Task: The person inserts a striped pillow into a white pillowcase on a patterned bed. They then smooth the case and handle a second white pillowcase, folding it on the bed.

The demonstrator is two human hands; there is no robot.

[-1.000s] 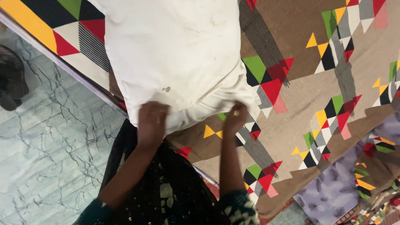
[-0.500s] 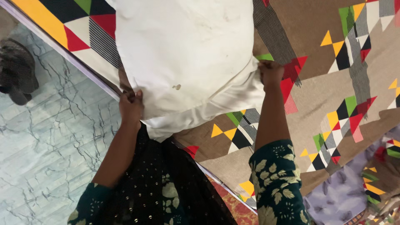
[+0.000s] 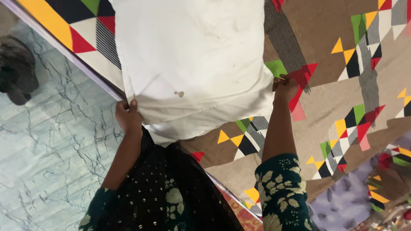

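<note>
So the person has a big white pillow (image 3: 192, 55) lying on a bed covered by a brown bedsheet (image 3: 325, 30) with red, green, yellow and black triangles all over it. The left hand (image 3: 127, 116) is at the pillow's near left corner, right by the bed's edge, fingers curled tight around a pinch of the white fabric. The right hand (image 3: 286, 87) is at the pillow's near right corner, fingers closed on the cloth there too, sitting over the sheet. Loose white case material sags along the pillow's near edge between the two hands. There's a small brownish spot on the pillow, near that same edge. Both arms come up in dark green floral sleeves (image 3: 282, 192). Left of the pillow, past the bed's edge, is a pale marble floor (image 3: 47, 149). Well off to the pillow's right and nearer the person, there's a crumpled greyish-purple cloth (image 3: 346, 201) on the bed.
</note>
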